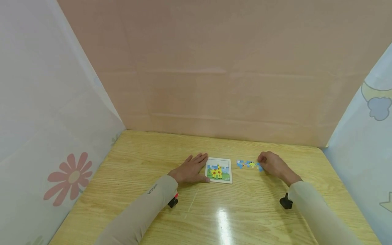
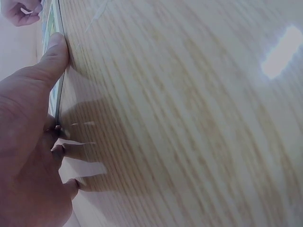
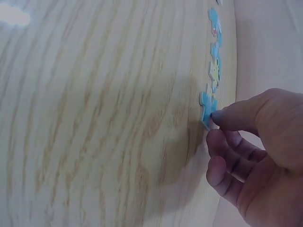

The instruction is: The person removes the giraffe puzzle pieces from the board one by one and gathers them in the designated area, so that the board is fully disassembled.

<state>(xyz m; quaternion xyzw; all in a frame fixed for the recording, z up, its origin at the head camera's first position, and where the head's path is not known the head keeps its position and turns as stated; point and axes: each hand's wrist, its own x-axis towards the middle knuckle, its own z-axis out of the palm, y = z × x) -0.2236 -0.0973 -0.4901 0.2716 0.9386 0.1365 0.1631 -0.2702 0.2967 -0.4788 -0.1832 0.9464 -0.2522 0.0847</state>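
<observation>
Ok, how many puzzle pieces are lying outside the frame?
3, in a row beside the frame: a left piece, a middle piece, and an end piece touched by the right hand. Others could be hidden beneath that hand.

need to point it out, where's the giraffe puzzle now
In the head view, the giraffe puzzle sits just right of centre on the table, between the left hand and the row of pieces.

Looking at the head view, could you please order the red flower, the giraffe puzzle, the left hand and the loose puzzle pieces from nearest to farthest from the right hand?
1. Loose puzzle pieces, in a row beside the right hand
2. Giraffe puzzle, left of them
3. Left hand, at the puzzle's left
4. Red flower, far left
</observation>
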